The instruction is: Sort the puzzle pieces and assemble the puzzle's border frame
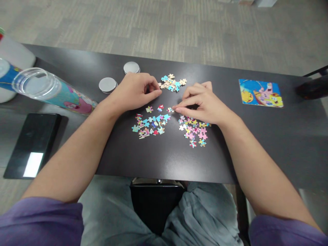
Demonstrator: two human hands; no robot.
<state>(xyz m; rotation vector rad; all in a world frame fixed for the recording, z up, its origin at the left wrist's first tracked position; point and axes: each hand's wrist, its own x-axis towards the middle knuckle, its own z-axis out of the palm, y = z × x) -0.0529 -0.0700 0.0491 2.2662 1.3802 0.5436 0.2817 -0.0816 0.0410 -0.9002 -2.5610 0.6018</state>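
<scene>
My right hand pinches a small puzzle piece between thumb and forefinger, low over the dark table. Across from it, my left hand is curled, thumb and forefinger together; whether anything is between them is hidden. Just beyond the hands lies a small heap of puzzle pieces, some showing plain tan backs. Mostly blue pieces are spread at the near left. Below my right hand, partly covered by it, is a group of pink and yellow pieces. Two loose pieces, one with red, lie between the hands.
A cartoon picture card lies at the right, with a dark object beyond it. Round silvery lids sit behind my left wrist. At the left are a clear-topped printed tube and a black tablet-like device.
</scene>
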